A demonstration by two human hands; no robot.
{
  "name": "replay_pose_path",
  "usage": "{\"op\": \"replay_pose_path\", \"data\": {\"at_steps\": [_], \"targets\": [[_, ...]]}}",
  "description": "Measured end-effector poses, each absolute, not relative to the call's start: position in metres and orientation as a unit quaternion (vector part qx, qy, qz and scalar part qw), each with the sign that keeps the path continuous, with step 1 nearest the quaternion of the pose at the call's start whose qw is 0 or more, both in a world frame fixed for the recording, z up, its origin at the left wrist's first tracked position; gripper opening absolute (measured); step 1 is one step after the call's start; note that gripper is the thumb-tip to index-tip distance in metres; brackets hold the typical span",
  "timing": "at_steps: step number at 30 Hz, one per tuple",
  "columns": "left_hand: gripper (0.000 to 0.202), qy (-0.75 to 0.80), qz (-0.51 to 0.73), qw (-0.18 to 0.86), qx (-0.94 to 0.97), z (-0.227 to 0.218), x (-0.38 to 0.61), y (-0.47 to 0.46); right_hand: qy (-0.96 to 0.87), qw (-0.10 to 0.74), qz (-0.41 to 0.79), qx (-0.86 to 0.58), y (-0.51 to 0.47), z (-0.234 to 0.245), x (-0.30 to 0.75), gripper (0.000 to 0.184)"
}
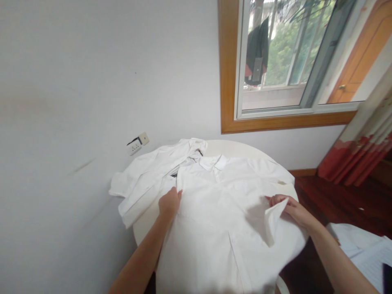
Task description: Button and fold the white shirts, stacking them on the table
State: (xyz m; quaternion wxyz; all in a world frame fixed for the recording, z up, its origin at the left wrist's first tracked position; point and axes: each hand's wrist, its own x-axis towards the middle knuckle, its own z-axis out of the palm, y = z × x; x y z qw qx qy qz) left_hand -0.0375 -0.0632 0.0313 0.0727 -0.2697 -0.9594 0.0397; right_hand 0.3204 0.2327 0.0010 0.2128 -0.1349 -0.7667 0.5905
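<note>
Shirt (208, 220), white, one: spread over the round white desk (241, 148), collar (212, 162) toward the far side, near end running out of view at the bottom.

Left hand (169, 202): at the shirt's left edge; grip narrow, holding that edge between thumb and fingers.

Right hand (288, 207): over the shirt's right side; grip closed on the cloth, a raised flap (273, 220) standing up in front of it and hiding part of the fingers.

Garment (147, 173), white, rumpled: left of the shirt, beside the wall (101, 73), overhanging the desk's left edge. Dark patch at the gap between the two, too small to identify.

Socket (134, 147) and switch (143, 138), adjoining: on the wall, beyond the garment.

Window (278, 53), wooden surround: far right; dark cloth (257, 45) hanging behind the glass.

Curtain (358, 139), cream and red: right of the window, above a dark red floor (309, 194).

Papers (372, 257), white: near right, beyond the right forearm.
</note>
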Motion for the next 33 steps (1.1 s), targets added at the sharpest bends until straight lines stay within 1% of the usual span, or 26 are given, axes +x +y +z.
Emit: {"op": "replay_pose_path", "data": {"at_steps": [3,6,9,11,14,18,21,23,27,29,31,33], "targets": [[0.037,-0.960,0.045,0.072,-0.267,0.031,-0.036,-0.062,-0.791,0.148,0.570,-0.167,0.237,0.009,0.334,0.046],[0.037,-0.958,0.047,0.075,-0.272,0.032,-0.036,-0.061,-0.800,0.107,0.554,-0.202,0.243,0.016,0.349,0.046],[0.037,-0.958,0.047,0.073,-0.272,0.032,-0.035,-0.061,-0.812,0.078,0.555,-0.164,0.247,0.022,0.360,0.047],[0.037,-0.959,0.048,0.067,-0.272,0.032,-0.035,-0.060,-0.820,0.071,0.549,-0.146,0.247,0.027,0.365,0.047],[0.037,-0.958,0.047,0.063,-0.275,0.032,-0.035,-0.060,-0.828,0.071,0.534,-0.158,0.245,0.037,0.371,0.045],[0.039,-0.958,0.041,0.072,-0.275,0.032,-0.035,-0.061,-0.854,0.069,0.489,-0.165,0.238,0.043,0.370,0.043],[0.042,-0.957,0.036,0.088,-0.275,0.032,-0.035,-0.063,-0.881,0.119,0.423,-0.175,0.231,0.038,0.358,0.045],[0.044,-0.957,0.030,0.100,-0.271,0.032,-0.036,-0.065,-0.906,0.140,0.356,-0.181,0.226,0.030,0.346,0.045],[0.047,-0.957,0.011,0.106,-0.270,0.033,-0.039,-0.068,-0.951,0.118,0.177,-0.226,0.214,0.016,0.322,0.036],[0.046,-0.957,0.010,0.101,-0.273,0.032,-0.041,-0.069,-0.956,0.120,0.096,-0.248,0.209,0.009,0.314,0.032],[0.044,-0.957,0.015,0.096,-0.275,0.031,-0.043,-0.069,-0.959,0.132,0.050,-0.245,0.207,0.002,0.310,0.031],[0.043,-0.957,0.020,0.091,-0.274,0.029,-0.044,-0.068,-0.960,0.146,0.036,-0.234,0.207,-0.004,0.310,0.033]]}}
